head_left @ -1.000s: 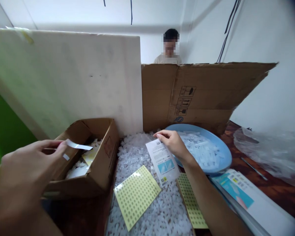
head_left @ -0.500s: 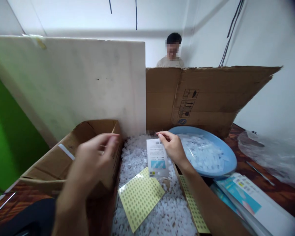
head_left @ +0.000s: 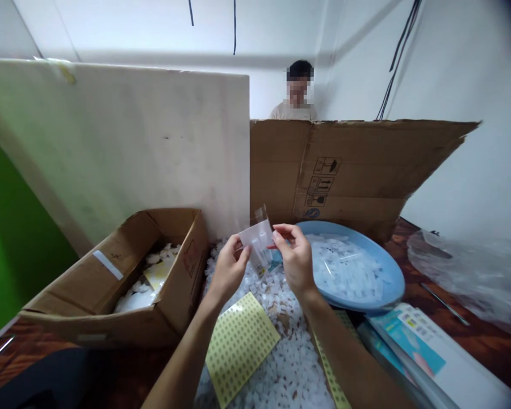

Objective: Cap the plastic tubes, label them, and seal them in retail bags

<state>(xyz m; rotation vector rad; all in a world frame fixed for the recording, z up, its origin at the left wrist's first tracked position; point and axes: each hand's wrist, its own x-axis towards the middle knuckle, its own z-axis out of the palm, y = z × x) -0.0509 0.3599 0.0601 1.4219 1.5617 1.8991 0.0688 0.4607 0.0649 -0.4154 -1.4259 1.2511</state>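
A small clear plastic bag with a printed card [head_left: 258, 236] is held up in front of me, tilted, its clear end pointing up. My left hand [head_left: 229, 267] pinches its left edge between thumb and fingers. At its right edge, the thumb and fingers of my right hand [head_left: 297, 258] are closed on the bag. A thin red bit shows by the right fingertips, too small to name. Below the hands, a yellow sheet of small round stickers [head_left: 241, 346] lies on a heap of small white plastic pieces [head_left: 276, 375].
An open cardboard box [head_left: 183, 284] with white scraps stands left. To the right is a blue basin [head_left: 394, 272] of clear plastic pieces, with printed packets [head_left: 426, 346] nearer me. Cardboard [head_left: 366, 170] and a white panel [head_left: 153, 142] stand behind; a person [head_left: 293, 111] is beyond.
My left hand has come in from the left and taken hold of the bag. The bag has risen and turned from hanging upright to tilted between both hands.
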